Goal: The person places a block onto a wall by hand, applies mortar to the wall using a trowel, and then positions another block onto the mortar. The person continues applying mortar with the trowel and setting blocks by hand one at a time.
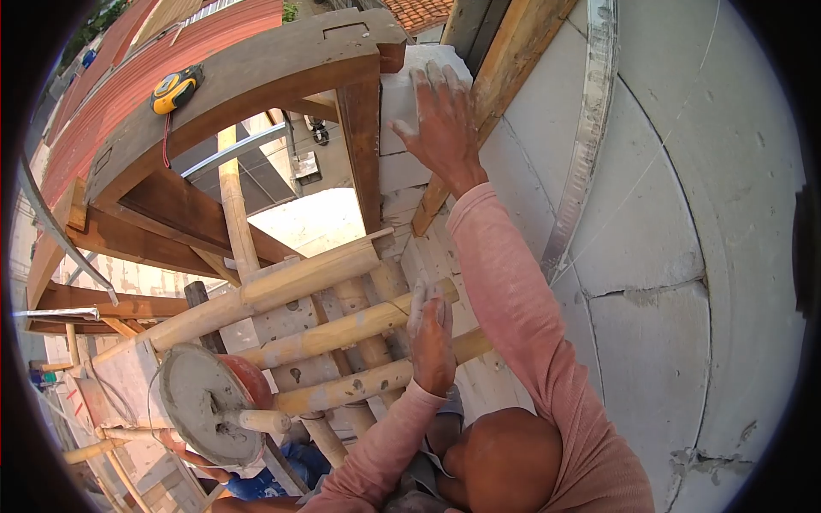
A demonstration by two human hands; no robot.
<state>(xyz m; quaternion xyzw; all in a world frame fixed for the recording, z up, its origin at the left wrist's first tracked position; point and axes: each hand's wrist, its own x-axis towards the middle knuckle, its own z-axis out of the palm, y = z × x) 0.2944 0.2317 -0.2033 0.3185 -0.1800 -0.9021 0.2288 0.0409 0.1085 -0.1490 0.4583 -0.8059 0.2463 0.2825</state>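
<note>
My right hand (446, 128) lies with its fingers spread on top of a pale block (400, 103), beside the end of a curved wooden beam (299, 64). Lower down, my left hand (433, 338) is held edge-on over bamboo poles (342, 333), its whitened fingers stretched upward and nothing visible in it. Whether it touches a pole I cannot tell. A yellow and black tape measure (175, 89) sits on the curved beam, its red strap hanging down. To the left of my left hand, a red bucket of grey mortar (201, 402) holds a tool with a rounded handle (261, 421).
A grey block wall (654, 342) rises on the right, with a long metal straightedge (586, 128) along it. A slanted timber (522, 73) stands close to my right hand. Gaps between poles show lower levels. Below left is another person in blue (256, 486).
</note>
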